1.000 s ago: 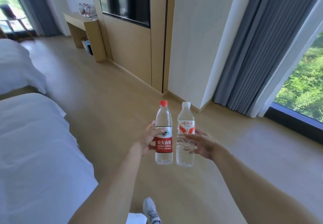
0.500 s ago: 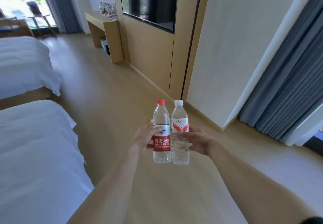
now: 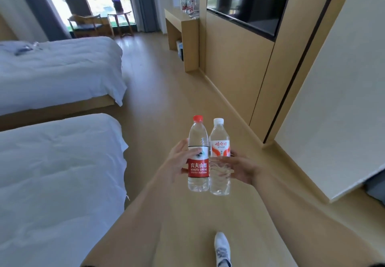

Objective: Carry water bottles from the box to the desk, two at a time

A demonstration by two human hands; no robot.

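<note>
A: What is the person holding?

B: The left hand (image 3: 179,161) is gripping the red-cap bottle (image 3: 198,156), with the thumb lying across its red label. The right hand (image 3: 239,167) is gripping the white-cap bottle (image 3: 219,158), fingers curled around its middle. Both bottles are standing up straight and touching side by side, out in front of the person.

A: Where are they going?

B: I think to the desk (image 3: 177,20). It is sitting far down the room by the wall. A bunch of bottles (image 3: 188,3) is already standing on top of it.

A: So some of the job is done?

B: It is looking that way. Those bottles are probably from other trips. This pair is on its way, over the floor (image 3: 166,104), with a shoe (image 3: 222,248) stepping along and two beds (image 3: 58,71) lying on the left.

A: How much is left?

B: The walk to the desk, then setting these two down. The box is not showing here, so I cannot tell how many bottles are waiting in it.
</note>
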